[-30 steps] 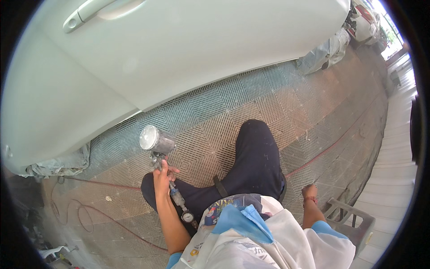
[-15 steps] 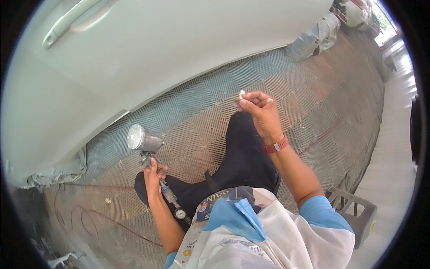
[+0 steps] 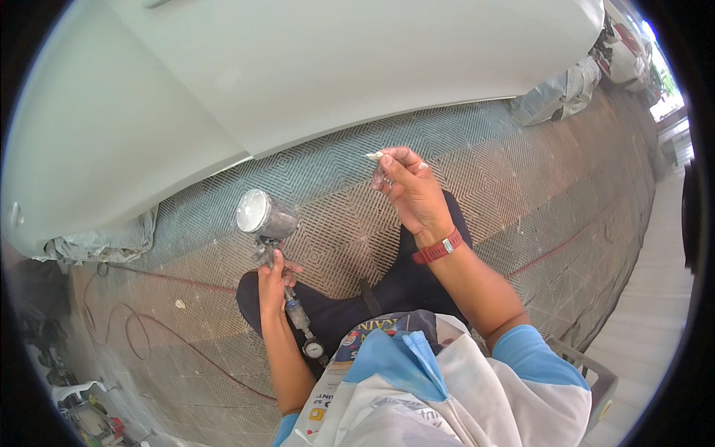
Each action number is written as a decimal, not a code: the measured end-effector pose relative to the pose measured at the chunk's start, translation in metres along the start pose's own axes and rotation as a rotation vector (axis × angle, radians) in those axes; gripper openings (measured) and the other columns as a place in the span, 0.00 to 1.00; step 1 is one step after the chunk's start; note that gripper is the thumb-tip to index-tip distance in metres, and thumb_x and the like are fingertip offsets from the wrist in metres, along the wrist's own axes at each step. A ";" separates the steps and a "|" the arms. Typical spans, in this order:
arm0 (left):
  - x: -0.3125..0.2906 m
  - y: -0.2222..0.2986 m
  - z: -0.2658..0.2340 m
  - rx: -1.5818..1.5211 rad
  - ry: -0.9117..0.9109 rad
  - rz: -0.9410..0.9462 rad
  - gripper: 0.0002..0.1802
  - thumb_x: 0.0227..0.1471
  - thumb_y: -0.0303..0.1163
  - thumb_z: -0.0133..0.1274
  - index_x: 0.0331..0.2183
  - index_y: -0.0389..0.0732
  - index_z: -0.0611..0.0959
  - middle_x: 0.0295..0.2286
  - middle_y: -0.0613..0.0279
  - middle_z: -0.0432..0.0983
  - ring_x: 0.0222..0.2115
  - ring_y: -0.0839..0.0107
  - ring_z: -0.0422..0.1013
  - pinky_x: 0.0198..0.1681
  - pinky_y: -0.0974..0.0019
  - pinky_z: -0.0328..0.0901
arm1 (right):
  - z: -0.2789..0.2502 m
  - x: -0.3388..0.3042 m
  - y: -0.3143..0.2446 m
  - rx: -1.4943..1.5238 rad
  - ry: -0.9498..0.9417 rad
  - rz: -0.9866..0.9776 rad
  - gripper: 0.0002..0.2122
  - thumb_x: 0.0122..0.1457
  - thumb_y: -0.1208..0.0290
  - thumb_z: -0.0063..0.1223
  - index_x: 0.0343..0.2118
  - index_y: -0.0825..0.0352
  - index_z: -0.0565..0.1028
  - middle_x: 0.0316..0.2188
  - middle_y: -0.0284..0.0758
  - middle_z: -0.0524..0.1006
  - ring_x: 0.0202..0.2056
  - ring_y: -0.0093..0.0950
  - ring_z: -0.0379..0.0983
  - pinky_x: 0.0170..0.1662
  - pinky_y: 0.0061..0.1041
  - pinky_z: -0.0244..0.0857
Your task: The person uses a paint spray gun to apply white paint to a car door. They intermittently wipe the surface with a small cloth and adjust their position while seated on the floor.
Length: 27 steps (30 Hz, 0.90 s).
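Observation:
My left hand (image 3: 276, 281) is closed around the handle of a spray gun (image 3: 272, 216), a grey metal tool with a round, whitish-lidded cup on top. A pressure gauge (image 3: 313, 349) hangs below its grip, beside my thigh. Between thumb and fingertips of my right hand (image 3: 406, 186) is a small crumpled white scrap (image 3: 375, 156), perhaps paper or tape. That hand is raised over the floor, a little short of the car's lower edge. The pale car body panel (image 3: 298, 67) curves across the top, apart from both hands.
Thin red hoses (image 3: 160, 320) lie on the patterned floor (image 3: 350, 223) at left, and another at right. Plastic sheeting covers the wheels (image 3: 558, 93). A grey plastic stool (image 3: 596, 372) is under me. Assorted gear (image 3: 89, 410) sits at lower left.
My view has shifted left along the car. My right hand has moved leftward with the white scrap, which now points left. My left hand keeps hold of the spray gun.

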<state>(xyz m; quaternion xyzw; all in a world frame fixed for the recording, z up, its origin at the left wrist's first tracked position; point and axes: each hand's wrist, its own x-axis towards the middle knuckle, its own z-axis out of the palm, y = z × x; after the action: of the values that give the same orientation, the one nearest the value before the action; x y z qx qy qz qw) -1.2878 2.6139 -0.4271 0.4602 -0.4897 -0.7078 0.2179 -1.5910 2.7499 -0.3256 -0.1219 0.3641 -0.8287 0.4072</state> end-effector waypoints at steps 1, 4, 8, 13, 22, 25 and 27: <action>0.000 -0.001 0.000 -0.009 0.004 -0.005 0.35 0.71 0.53 0.52 0.60 0.29 0.76 0.25 0.54 0.81 0.17 0.83 0.60 0.22 0.72 0.58 | -0.002 0.001 0.003 -0.027 0.032 -0.027 0.06 0.65 0.74 0.66 0.42 0.66 0.80 0.36 0.34 0.83 0.38 0.26 0.81 0.45 0.29 0.77; 0.000 -0.001 0.001 -0.019 0.010 -0.012 0.34 0.71 0.53 0.52 0.59 0.30 0.77 0.24 0.55 0.81 0.17 0.82 0.60 0.22 0.72 0.58 | -0.023 0.006 -0.002 -0.160 0.131 -0.137 0.06 0.65 0.74 0.66 0.41 0.66 0.80 0.36 0.34 0.83 0.37 0.25 0.81 0.44 0.28 0.77; 0.000 -0.002 -0.001 -0.010 0.001 -0.008 0.32 0.72 0.52 0.51 0.58 0.31 0.78 0.23 0.57 0.80 0.17 0.82 0.59 0.22 0.71 0.58 | -0.106 -0.010 -0.040 -0.617 0.388 -0.334 0.09 0.64 0.71 0.67 0.42 0.71 0.83 0.37 0.36 0.85 0.36 0.26 0.81 0.43 0.27 0.76; 0.001 -0.005 -0.003 -0.001 -0.025 0.009 0.31 0.72 0.51 0.50 0.60 0.34 0.78 0.22 0.57 0.80 0.17 0.82 0.61 0.22 0.72 0.58 | -0.268 -0.119 -0.074 -1.480 0.704 -0.264 0.12 0.60 0.69 0.69 0.37 0.74 0.85 0.34 0.44 0.85 0.34 0.34 0.82 0.42 0.32 0.74; 0.004 -0.006 -0.006 -0.022 -0.072 0.020 0.32 0.73 0.50 0.48 0.61 0.31 0.74 0.22 0.56 0.79 0.16 0.79 0.61 0.21 0.71 0.58 | -0.417 -0.504 -0.111 -1.767 1.578 1.179 0.15 0.63 0.76 0.58 0.52 0.63 0.84 0.51 0.44 0.84 0.54 0.45 0.82 0.50 0.42 0.79; 0.000 0.004 -0.001 -0.010 -0.068 0.007 0.31 0.73 0.50 0.48 0.59 0.31 0.76 0.21 0.55 0.79 0.16 0.78 0.62 0.21 0.71 0.59 | -0.405 -0.574 -0.121 -1.844 1.366 1.468 0.11 0.62 0.72 0.59 0.46 0.64 0.87 0.48 0.38 0.86 0.51 0.38 0.84 0.50 0.34 0.79; -0.010 0.019 0.006 -0.003 -0.017 -0.044 0.29 0.73 0.50 0.50 0.55 0.31 0.79 0.21 0.56 0.79 0.16 0.78 0.62 0.21 0.70 0.59 | -0.393 -0.575 -0.121 -1.808 1.415 1.519 0.12 0.62 0.68 0.60 0.46 0.63 0.87 0.49 0.36 0.86 0.52 0.36 0.84 0.53 0.34 0.78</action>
<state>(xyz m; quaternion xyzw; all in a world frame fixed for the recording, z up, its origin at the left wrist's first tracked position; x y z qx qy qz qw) -1.2909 2.6165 -0.4049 0.4645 -0.4801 -0.7170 0.1991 -1.4907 3.4354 -0.4635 0.3290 0.8757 0.2335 0.2653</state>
